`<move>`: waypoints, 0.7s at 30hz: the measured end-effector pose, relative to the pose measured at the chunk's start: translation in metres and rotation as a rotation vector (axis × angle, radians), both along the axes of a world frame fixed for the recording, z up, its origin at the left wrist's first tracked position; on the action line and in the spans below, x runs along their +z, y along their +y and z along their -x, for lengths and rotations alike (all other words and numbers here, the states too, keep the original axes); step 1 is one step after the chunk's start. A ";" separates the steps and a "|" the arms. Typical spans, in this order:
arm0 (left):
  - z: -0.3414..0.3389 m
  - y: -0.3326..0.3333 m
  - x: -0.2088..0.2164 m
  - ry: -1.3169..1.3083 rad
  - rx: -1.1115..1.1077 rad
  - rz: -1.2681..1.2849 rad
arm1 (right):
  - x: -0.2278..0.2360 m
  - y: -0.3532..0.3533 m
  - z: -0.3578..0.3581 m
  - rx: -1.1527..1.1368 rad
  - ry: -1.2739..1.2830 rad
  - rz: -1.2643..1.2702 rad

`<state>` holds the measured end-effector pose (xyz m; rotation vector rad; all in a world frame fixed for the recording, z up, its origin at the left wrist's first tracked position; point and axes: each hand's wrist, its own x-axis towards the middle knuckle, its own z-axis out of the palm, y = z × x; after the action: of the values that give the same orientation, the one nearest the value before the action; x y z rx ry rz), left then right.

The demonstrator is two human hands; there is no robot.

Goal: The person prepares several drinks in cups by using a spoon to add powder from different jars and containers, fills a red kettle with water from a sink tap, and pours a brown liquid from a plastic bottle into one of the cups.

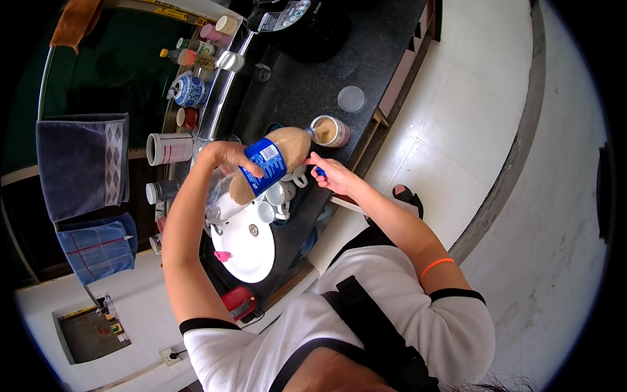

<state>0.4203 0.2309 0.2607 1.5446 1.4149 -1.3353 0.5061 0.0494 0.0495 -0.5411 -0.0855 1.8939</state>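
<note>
A large clear plastic bottle (290,142) of tan grains, with a blue label round its middle, lies tilted over the counter. My left hand (228,157) is closed round its body from the left side. The bottle's neck rests at the mouth of an open round canister (343,133), inside which a tan heap shows. Just below the neck is my right hand (334,174), its fingers curled on a blue bottle cap (320,171). Its index finger reaches toward the bottle's shoulder; whether it touches cannot be made out. A round translucent lid (351,98) lies flat beyond the canister.
White cups (279,194) stand on a tray beneath the bottle. Nearer is a white washbasin (258,261) with a pink item (222,256) inside. A black appliance (307,29) sits at the counter's far end. Jars and a blue-and-white pot (190,90) line the left ledge.
</note>
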 end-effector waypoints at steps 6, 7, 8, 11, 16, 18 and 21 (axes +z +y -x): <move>-0.001 -0.003 -0.001 -0.004 -0.003 -0.005 | 0.000 -0.001 -0.002 0.003 -0.020 0.016; 0.001 -0.003 -0.001 -0.011 -0.008 -0.016 | 0.000 -0.002 -0.002 0.005 -0.022 0.014; 0.002 -0.004 -0.002 -0.018 -0.012 -0.027 | 0.000 -0.002 -0.003 0.007 -0.024 0.013; 0.014 -0.002 -0.006 -0.051 0.017 -0.031 | 0.000 -0.002 -0.003 0.019 -0.040 0.005; 0.023 -0.008 -0.008 -0.076 0.047 -0.022 | 0.000 -0.002 -0.002 0.045 -0.074 0.028; 0.029 -0.007 -0.013 -0.081 0.050 -0.012 | 0.000 -0.003 -0.001 0.052 -0.091 0.036; 0.032 -0.001 -0.018 -0.090 0.048 0.013 | -0.001 -0.002 0.000 0.048 -0.105 0.039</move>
<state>0.3880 0.2301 0.2425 1.5334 1.3767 -1.2284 0.5057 0.0477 0.0484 -0.6703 -0.1310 1.9169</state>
